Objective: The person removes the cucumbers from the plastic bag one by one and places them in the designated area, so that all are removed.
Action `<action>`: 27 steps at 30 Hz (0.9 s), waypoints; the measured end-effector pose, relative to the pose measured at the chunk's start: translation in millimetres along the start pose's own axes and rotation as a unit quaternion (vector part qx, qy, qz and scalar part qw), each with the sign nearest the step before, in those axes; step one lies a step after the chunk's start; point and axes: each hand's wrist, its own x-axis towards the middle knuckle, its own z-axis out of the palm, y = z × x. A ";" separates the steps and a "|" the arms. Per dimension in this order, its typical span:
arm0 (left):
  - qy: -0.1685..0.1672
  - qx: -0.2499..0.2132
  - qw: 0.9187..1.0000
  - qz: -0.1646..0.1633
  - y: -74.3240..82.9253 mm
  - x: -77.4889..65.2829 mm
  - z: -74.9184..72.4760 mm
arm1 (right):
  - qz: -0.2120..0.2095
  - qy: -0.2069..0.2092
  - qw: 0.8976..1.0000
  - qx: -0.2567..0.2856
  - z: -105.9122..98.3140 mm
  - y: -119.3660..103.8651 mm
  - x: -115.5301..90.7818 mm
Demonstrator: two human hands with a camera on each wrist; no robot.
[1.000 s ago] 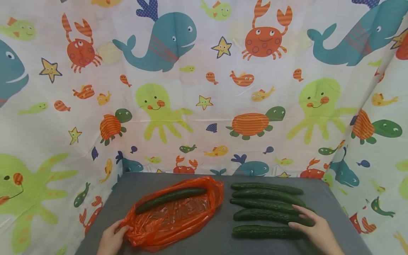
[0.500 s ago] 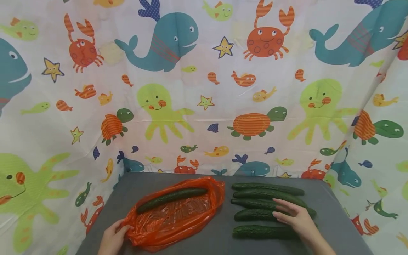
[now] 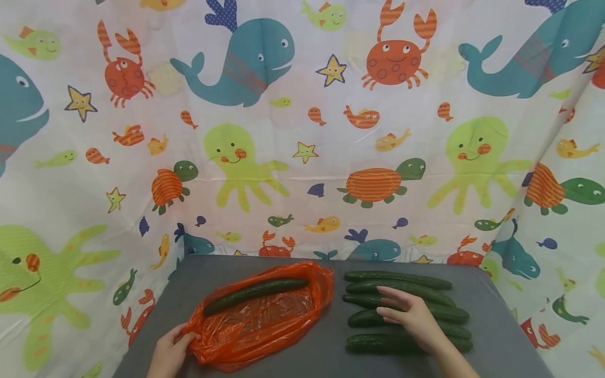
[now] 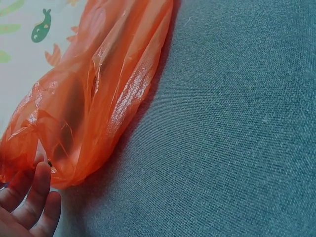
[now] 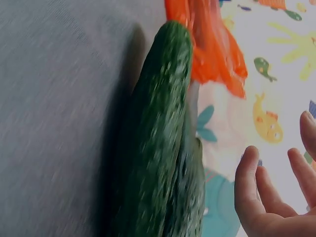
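At the left, my left hand (image 3: 167, 350) pinches the near-left edge of an orange plastic bag (image 3: 264, 353). The left wrist view shows its fingers (image 4: 39, 190) at the gathered film. One dark green cucumber (image 3: 257, 294) lies inside the bag along its far side, slanting up to the right. Several more cucumbers (image 3: 378, 344) lie in a stacked row on the right, roughly parallel. My right hand (image 3: 410, 317) is over this row, fingers spread and holding nothing. In the right wrist view, the nearest cucumber (image 5: 155, 123) is large beside the raised fingers (image 5: 249, 173).
The grey tabletop (image 3: 326, 362) stretches between the bag and the cucumber row. A white curtain (image 3: 302, 121) printed with sea animals stands behind the table and along both sides.
My right hand has moved left across the cucumber row, from its right ends toward the middle, with fingers still spread. The left hand keeps its hold on the bag; the cucumbers have not moved.
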 end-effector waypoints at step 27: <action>-0.014 -0.034 0.999 -0.013 -5.5 1.2 2.9 | -0.048 -0.077 0.994 0.054 90.3 -26.8 50.0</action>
